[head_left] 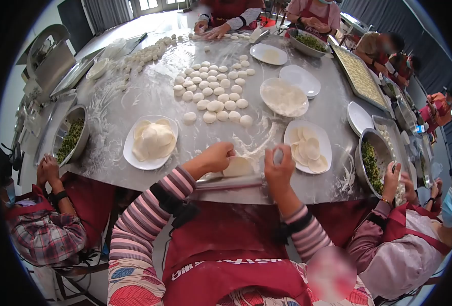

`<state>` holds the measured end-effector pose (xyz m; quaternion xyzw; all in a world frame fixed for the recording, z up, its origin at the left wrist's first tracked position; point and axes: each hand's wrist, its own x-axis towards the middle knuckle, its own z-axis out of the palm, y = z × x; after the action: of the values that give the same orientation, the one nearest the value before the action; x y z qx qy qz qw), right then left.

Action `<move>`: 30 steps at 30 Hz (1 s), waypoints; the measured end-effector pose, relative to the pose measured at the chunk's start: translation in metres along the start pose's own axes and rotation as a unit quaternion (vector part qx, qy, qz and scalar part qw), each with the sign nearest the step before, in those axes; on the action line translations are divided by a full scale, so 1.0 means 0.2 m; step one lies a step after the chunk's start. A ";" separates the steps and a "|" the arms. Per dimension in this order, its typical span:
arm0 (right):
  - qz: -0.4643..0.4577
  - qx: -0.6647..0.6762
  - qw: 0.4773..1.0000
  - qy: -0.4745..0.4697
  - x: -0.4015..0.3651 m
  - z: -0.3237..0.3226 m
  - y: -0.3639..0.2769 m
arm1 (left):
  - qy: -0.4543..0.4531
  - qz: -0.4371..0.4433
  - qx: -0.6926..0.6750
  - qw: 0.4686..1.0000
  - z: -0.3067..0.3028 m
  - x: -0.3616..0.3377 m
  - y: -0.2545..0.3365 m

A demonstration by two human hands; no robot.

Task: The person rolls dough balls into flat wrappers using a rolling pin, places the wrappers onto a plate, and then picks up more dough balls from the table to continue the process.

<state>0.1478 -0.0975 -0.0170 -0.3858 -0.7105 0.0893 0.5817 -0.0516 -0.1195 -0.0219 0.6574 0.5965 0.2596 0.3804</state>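
Observation:
A round dough wrapper [237,167] lies near the table's front edge, between my hands. My left hand [217,157] is closed at the wrapper's upper left edge, fingers pinched on it. My right hand [279,166] is closed, with a pale, rounded end showing at its fingers; the thing itself is mostly hidden. To the left, a white plate [151,162] bears a pile of wrappers [154,138]. On the right, another plate [322,133] holds several wrappers [307,149]. Flattened dough pieces [215,105] are spread farther back.
The steel table [103,168] is dusted with flour. A floured plate [284,97] stands beyond my right hand. Bowls of green filling stand left [70,137] and right [371,163]. A tray of small pieces [359,76] lies back right. Co-workers' hands are at both sides and the far edge.

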 end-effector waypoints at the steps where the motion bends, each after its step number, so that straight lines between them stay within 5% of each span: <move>1: 0.002 0.003 1.000 0.004 0.06 0.06 0.03 | -0.003 0.006 0.033 0.999 -0.01 0.01 0.03; 7: -0.055 -0.018 0.998 -0.001 0.12 0.20 0.08 | 0.004 -0.035 0.023 0.999 -0.03 -0.01 0.08; 12: -0.020 -0.012 0.999 -0.028 -0.11 -0.18 -0.12 | -0.005 0.090 0.076 0.993 0.05 0.08 0.02; 14: 0.026 0.030 0.999 -0.025 -0.16 -0.23 -0.14 | -0.057 0.002 -0.103 0.993 0.04 0.14 0.11; 18: 0.045 0.051 0.997 -0.023 -0.14 -0.21 -0.15 | -0.065 0.036 -0.186 0.980 0.05 0.30 0.44; 21: 0.033 0.066 0.997 -0.027 -0.10 -0.20 -0.10 | 0.003 0.022 -0.283 0.959 0.08 0.34 0.48; 24: 0.005 0.033 0.999 -0.042 -0.07 -0.16 -0.06 | 0.099 0.062 -0.186 0.976 0.01 0.11 0.30; 27: 0.096 0.039 0.986 -0.130 -0.02 -0.17 -0.07 | 0.224 0.059 -0.108 0.967 -0.06 -0.35 0.20; 30: 0.021 -0.050 0.986 -0.160 0.07 -0.17 -0.05 | 0.303 -0.059 -0.133 0.942 -0.13 -0.69 0.02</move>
<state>0.1725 -0.1053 0.0102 -0.4097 -0.7896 0.1267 0.4389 -0.0919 -0.2493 0.0119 0.4545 0.6815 0.5005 0.2801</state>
